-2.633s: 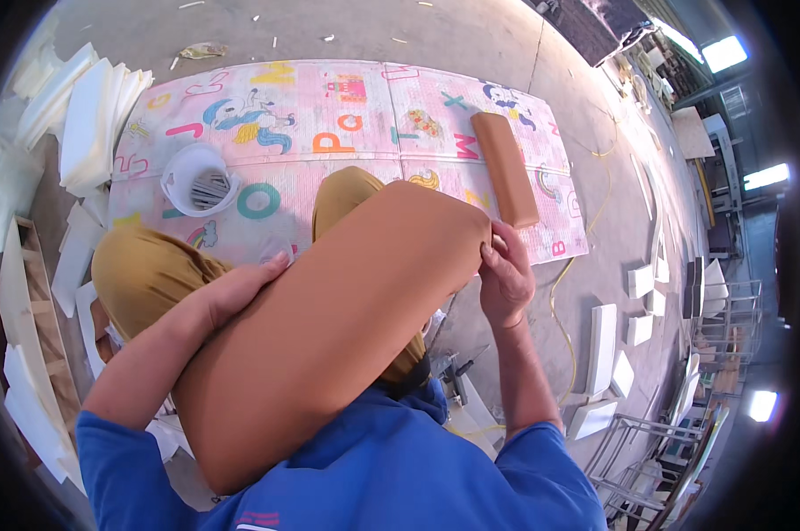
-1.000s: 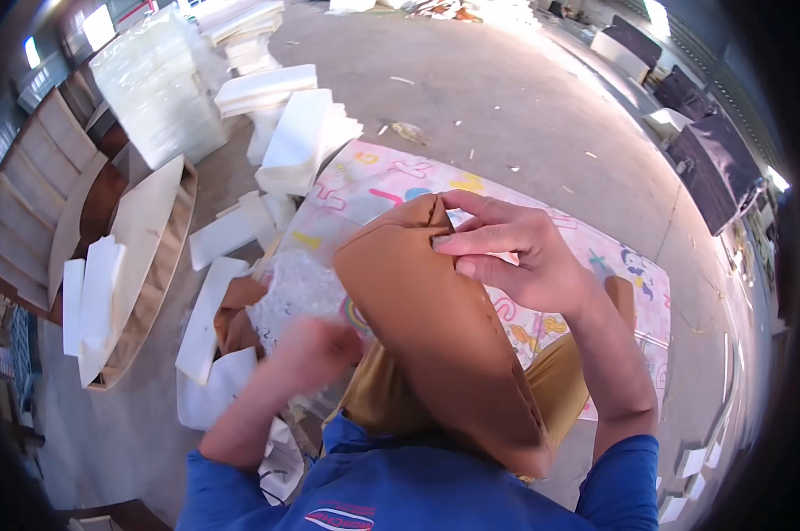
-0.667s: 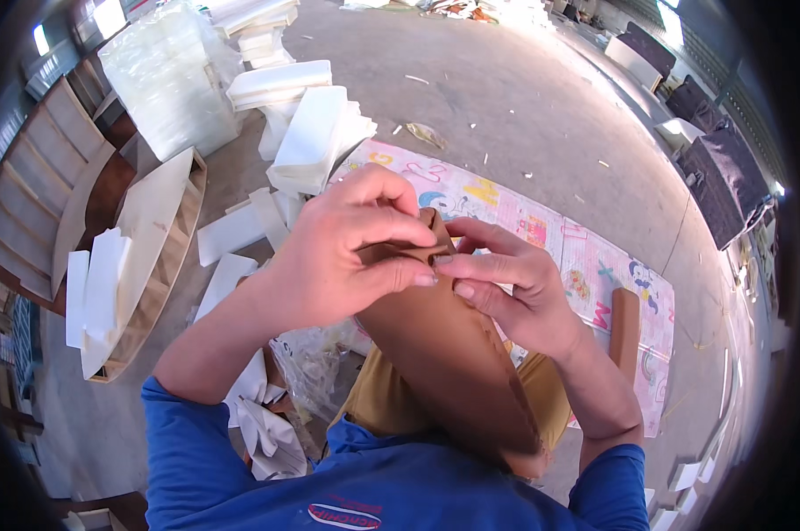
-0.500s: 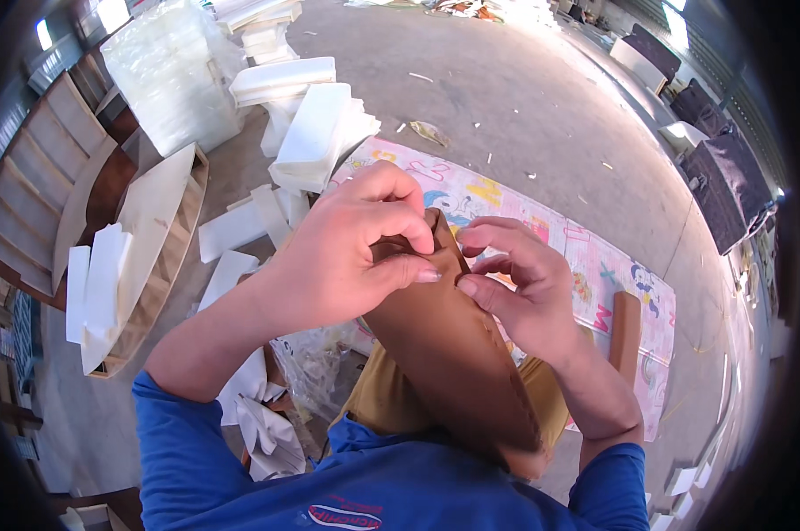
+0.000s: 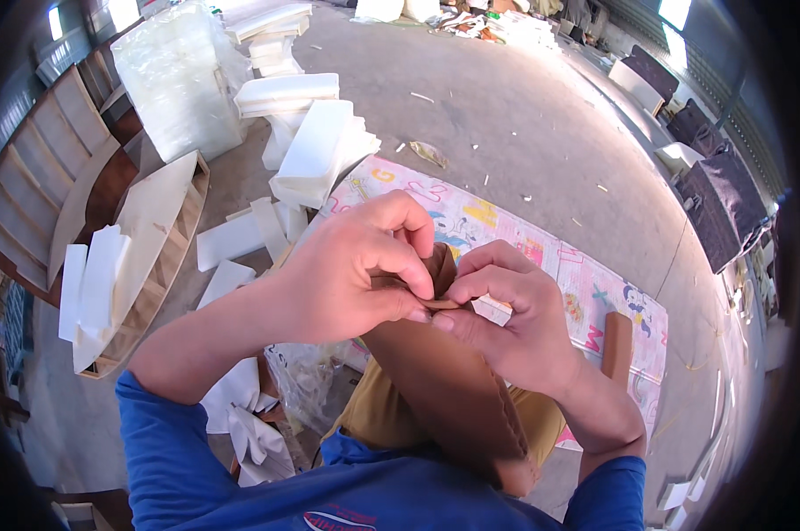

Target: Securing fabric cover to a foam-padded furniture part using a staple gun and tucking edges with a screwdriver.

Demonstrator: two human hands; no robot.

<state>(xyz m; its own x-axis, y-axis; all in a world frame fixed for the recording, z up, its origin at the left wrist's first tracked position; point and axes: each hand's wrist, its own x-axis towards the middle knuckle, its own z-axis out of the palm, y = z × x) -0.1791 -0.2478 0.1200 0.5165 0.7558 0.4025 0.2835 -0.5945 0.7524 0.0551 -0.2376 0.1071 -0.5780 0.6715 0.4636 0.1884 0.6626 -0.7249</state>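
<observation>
A long brown leather-like cover (image 5: 444, 385) with a puckered seam down one side lies slanting across my lap. My left hand (image 5: 351, 265) pinches the cover's edge near its far end between thumb and fingers. Close against it, my right hand (image 5: 515, 314) grips the same edge, thumb and fingertips together. A folded lip of the material shows between the two sets of fingertips. Behind them the cover's dark, creased end stands up. The inside of the cover is mostly hidden by my hands.
Under the work lies a pink printed mat (image 5: 541, 248) with a brown padded strip (image 5: 618, 350) on it. White foam blocks (image 5: 316, 155) are stacked at left, near a wooden frame (image 5: 152, 257) and a plastic-wrapped bundle (image 5: 179, 80). Dark upholstered pieces (image 5: 723, 203) stand far right.
Both hands have come closer together and slightly lower. The right hand has moved left to meet the left one, and the cover's edge is now folded between their fingertips.
</observation>
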